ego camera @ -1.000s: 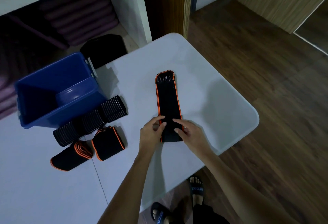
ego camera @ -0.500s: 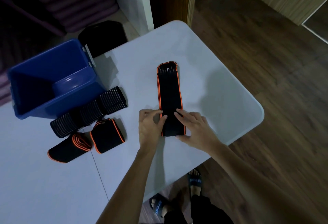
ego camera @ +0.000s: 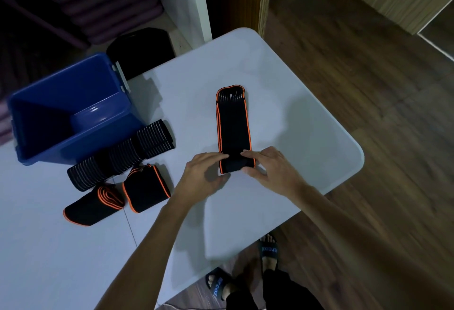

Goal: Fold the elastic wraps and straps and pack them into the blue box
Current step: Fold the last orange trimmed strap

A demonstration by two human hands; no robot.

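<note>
**Near end of orange-edged wrap being gripped by both hands**

Fingers of the left hand [ego camera: 205,174] are being curled over the near left corner of the long black wrap [ego camera: 233,127], with the thumb tucked beneath its end. The right hand [ego camera: 269,170] is being held at the near right corner, its fingers laid on top and its thumb under the edge, so the wrap's end is being pinched between both hands. The rest of the wrap is being left flat on the white table [ego camera: 307,118], stretched away from the person.

Letters are being shown on the dark sandals [ego camera: 269,252] below the table edge; only "COX" can be read.

Three further wraps are being kept to the left: one striped grey-black roll [ego camera: 120,156] touching the blue box [ego camera: 71,110], and two folded orange-trimmed ones [ego camera: 146,188] just beside it. One box is being left open, its interior too dark to judge.
</note>
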